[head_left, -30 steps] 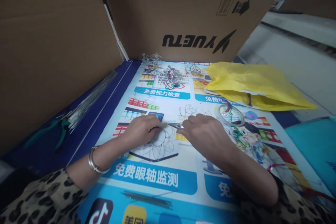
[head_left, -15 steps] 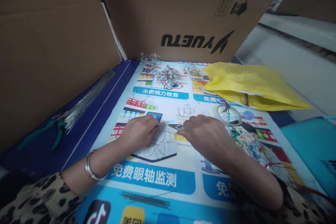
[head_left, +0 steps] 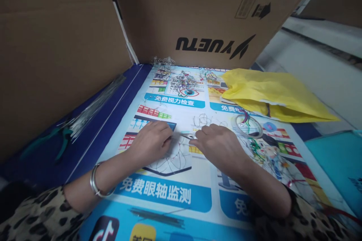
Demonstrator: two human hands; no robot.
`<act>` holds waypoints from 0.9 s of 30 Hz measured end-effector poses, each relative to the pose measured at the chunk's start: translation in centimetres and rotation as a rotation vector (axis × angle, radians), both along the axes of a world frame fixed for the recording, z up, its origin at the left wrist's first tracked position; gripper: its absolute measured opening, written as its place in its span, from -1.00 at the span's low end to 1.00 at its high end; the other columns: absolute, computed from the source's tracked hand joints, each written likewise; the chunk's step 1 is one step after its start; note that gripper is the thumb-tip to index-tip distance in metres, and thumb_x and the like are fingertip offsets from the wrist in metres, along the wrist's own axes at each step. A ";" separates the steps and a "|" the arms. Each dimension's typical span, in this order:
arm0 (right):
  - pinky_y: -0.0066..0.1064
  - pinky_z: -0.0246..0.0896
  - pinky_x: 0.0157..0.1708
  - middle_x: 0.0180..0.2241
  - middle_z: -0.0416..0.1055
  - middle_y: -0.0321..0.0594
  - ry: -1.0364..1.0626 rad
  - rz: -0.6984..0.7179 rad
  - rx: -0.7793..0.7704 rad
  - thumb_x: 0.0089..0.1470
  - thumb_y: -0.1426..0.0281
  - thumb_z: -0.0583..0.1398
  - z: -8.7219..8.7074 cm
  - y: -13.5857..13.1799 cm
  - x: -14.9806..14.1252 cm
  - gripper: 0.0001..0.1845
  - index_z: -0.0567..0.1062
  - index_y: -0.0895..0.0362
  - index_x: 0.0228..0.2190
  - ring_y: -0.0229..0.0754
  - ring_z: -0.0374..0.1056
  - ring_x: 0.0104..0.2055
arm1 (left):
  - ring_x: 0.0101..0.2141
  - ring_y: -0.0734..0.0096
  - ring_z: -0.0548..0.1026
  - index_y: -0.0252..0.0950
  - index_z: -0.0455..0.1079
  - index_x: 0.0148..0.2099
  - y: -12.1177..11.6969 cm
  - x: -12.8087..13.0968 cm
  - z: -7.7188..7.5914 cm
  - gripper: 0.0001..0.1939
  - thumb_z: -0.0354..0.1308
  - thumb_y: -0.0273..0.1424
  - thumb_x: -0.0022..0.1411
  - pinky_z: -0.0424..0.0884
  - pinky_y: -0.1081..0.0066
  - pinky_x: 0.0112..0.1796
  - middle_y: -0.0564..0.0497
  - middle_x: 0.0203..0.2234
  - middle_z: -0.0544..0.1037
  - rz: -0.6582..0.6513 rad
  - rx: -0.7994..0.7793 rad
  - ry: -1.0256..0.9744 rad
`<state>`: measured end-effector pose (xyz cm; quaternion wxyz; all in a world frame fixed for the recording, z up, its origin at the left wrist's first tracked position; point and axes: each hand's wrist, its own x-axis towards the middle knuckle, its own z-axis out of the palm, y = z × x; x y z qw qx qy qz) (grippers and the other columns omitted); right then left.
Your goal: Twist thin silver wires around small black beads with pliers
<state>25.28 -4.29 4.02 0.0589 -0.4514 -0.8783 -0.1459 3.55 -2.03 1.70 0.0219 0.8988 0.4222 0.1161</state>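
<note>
My left hand (head_left: 151,140) rests on a printed poster (head_left: 166,192), fingers curled and pinched on a thin looped wire shape (head_left: 172,158) that spreads out below it. My right hand (head_left: 217,145) is closed around small metal pliers (head_left: 188,136) whose tips point left toward my left fingertips. The two hands sit a few centimetres apart over the wire. A silver bangle (head_left: 96,180) circles my left wrist.
Cardboard walls (head_left: 56,45) close off the back and left. A bundle of straight wires (head_left: 93,107) and green-handled pliers (head_left: 60,141) lie at the left. A yellow plastic bag (head_left: 274,94), a tape roll (head_left: 250,124), coloured wire pieces (head_left: 268,154) and more bent wire shapes (head_left: 183,81) lie at the right and back.
Both hands stay at the same spot on the wire; the plier tips have edged slightly closer to my left fingers. The view shifted a little.
</note>
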 end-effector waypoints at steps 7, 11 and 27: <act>-0.35 -0.17 -0.45 -0.50 0.39 -0.23 -0.010 0.027 -0.018 0.12 0.24 0.15 -0.4 0.1 -0.3 -0.74 0.42 0.13 -0.50 -0.16 0.24 -0.40 | -0.31 0.30 0.38 -0.30 0.39 -0.24 -0.4 0.1 0.6 -0.84 -0.01 -0.42 0.22 0.29 0.33 -0.31 -0.03 -0.38 0.44 -0.066 -0.069 -0.120; -0.35 -0.16 -0.44 -0.49 0.39 -0.22 -0.014 0.041 -0.033 0.13 0.25 0.13 -0.4 0.1 -0.4 -0.74 0.43 0.14 -0.49 -0.16 0.24 -0.40 | -0.37 0.36 0.40 -0.30 0.41 -0.25 -0.3 -0.1 0.3 -0.74 -0.09 -0.36 0.31 0.30 0.38 -0.35 -0.02 -0.43 0.46 -0.088 -0.038 -0.168; -0.33 -0.18 -0.46 -0.55 0.36 -0.26 -0.023 0.107 -0.235 0.02 0.27 0.24 1.0 -2.7 -1.7 -0.79 0.43 0.11 -0.54 -0.17 0.22 -0.45 | -0.49 0.46 0.41 -0.30 0.42 -0.43 0.0 -0.3 0.7 -0.78 -0.01 -0.42 0.20 0.25 0.47 -0.45 0.03 -0.54 0.48 -0.004 -0.019 -0.245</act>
